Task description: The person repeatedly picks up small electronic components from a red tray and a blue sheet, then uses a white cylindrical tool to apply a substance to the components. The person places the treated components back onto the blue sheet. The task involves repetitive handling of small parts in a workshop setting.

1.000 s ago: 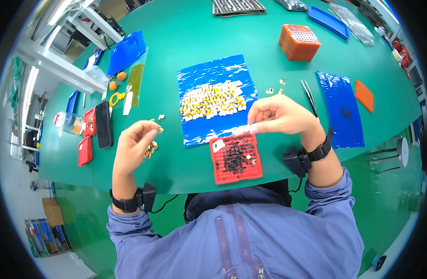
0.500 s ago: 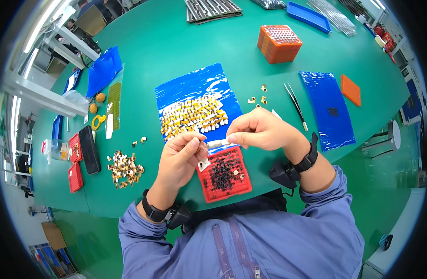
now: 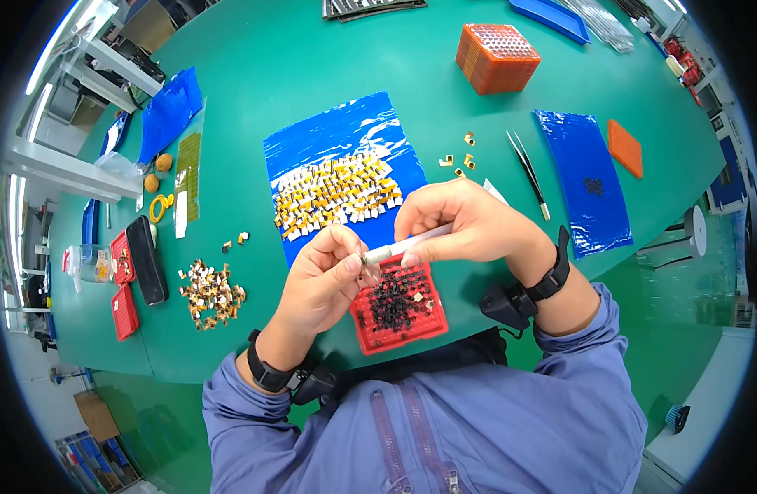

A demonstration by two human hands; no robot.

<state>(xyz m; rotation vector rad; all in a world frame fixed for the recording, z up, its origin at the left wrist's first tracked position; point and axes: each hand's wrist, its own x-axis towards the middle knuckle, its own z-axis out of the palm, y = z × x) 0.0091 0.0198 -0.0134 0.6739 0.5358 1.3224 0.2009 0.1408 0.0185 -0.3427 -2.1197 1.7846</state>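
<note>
My right hand [image 3: 465,221] is closed on a slim white pen-shaped tool [image 3: 382,253], whose greyish end points left. At that end, my left hand [image 3: 321,276] holds thumb and fingers pinched together; a small pale piece shows at the fingertips, too small to name. Below both hands lies a red tray [image 3: 393,342] heaped with tiny black parts and a few pale ones. Just beyond them, a blue sheet [image 3: 333,128] bears rows of small white-and-gold pieces [image 3: 337,193], partly behind my hands.
Loose gold-and-white pieces [image 3: 212,295] lie in a pile at left, beside a black case [image 3: 146,262]. On the right are tweezers [image 3: 527,173], another blue sheet [image 3: 583,177] with black parts, and an orange lid [image 3: 625,149]. An orange tray stack [image 3: 495,62] stands farther back.
The white tool now shows lengthwise across my right hand, its end meeting my left fingertips. The pale piece with a dark centre below my left fingers no longer shows. The view has shifted slightly.
</note>
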